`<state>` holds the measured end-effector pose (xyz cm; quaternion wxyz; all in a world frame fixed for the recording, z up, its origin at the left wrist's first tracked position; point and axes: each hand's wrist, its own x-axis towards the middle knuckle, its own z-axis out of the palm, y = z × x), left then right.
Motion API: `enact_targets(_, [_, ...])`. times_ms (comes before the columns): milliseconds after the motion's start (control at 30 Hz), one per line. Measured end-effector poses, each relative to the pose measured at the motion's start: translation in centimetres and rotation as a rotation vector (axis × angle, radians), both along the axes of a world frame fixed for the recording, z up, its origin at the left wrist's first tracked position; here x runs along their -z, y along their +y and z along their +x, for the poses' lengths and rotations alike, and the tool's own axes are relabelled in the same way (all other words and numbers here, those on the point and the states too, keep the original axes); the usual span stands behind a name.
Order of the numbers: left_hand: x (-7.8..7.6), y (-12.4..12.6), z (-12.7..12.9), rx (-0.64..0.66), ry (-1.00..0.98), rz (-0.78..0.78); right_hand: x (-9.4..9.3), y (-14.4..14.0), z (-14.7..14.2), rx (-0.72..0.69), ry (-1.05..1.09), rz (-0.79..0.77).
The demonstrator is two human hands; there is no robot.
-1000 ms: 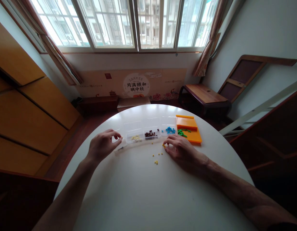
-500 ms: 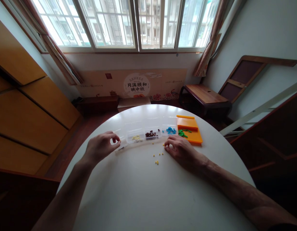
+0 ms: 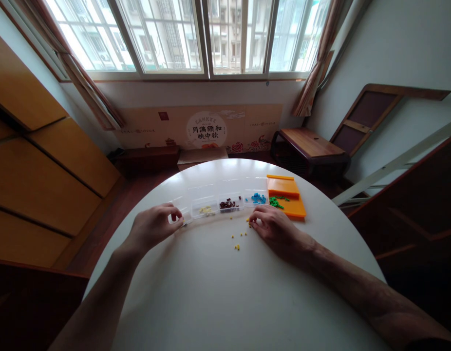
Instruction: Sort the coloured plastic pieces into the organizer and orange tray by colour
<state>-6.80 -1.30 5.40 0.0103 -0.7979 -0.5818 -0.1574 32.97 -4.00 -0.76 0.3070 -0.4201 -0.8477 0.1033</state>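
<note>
Sorting of small coloured beads on a round white bench [image 3: 218, 292]. Judged roughly most of the way through: the bulk of the beads already sit grouped by colour, with only a few loose ones left.

Done, as it lies:
- Clear compartment box [image 3: 218, 204], long, lying across the bench between the hands and the window. Three filled cells visible: pale yellow beads [image 3: 205, 210], dark brown beads [image 3: 227, 204], blue beads [image 3: 258, 198].
- Green beads [image 3: 274, 202] lie on the orange tray [image 3: 289, 197], just right of the box.

Left:
- Loose yellow beads [image 3: 238, 240] scattered on the bench in front of the box, between the two hands. I count about six or seven; too small to be exact. One lies nearer the box, apart from the rest.

Hands:
- Right hand [image 3: 274, 226] rests palm down on the bench, fingertips pinched at a yellow bead near the blue cell; whether it has it lifted, cannot tell.
- Left hand [image 3: 154, 226] curled, fingertips closed at the left end of the box, seemingly steadying it.

Counts: one box, one tray, four sorted colour groups, one loose scatter. Two hands, one person.
</note>
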Motion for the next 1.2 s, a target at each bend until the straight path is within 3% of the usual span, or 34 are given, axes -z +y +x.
enact_targets(167, [0.2, -0.4, 1.6, 0.088, -0.012, 0.088, 0.5, 0.3, 0.2, -0.006, -0.003, 0.012])
enact_targets(367, [2.8, -1.4, 5.3, 0.366, -0.082, 0.210, 0.8, 0.4, 0.0, -0.047, 0.043, 0.024])
enact_targets(567, [5.4, -3.3, 9.4, 0.516, -0.262, 0.104, 0.6, -0.5, -0.9, -0.195, 0.082, 0.026])
enact_targets(700, [6.3, -3.9, 10.8, 0.562, -0.336, 0.045, 0.1, -1.1, -1.5, -0.287, 0.113, 0.039])
enact_targets(1033, [5.9, -4.1, 11.4, 0.636, -0.414, 0.030, 0.1, -1.3, -1.7, -0.350, 0.165, 0.015])
enact_targets(1200, [5.5, -4.0, 11.1, 0.621, -0.400, 0.058, 0.2, -1.1, -1.6, -0.281, 0.130, 0.037])
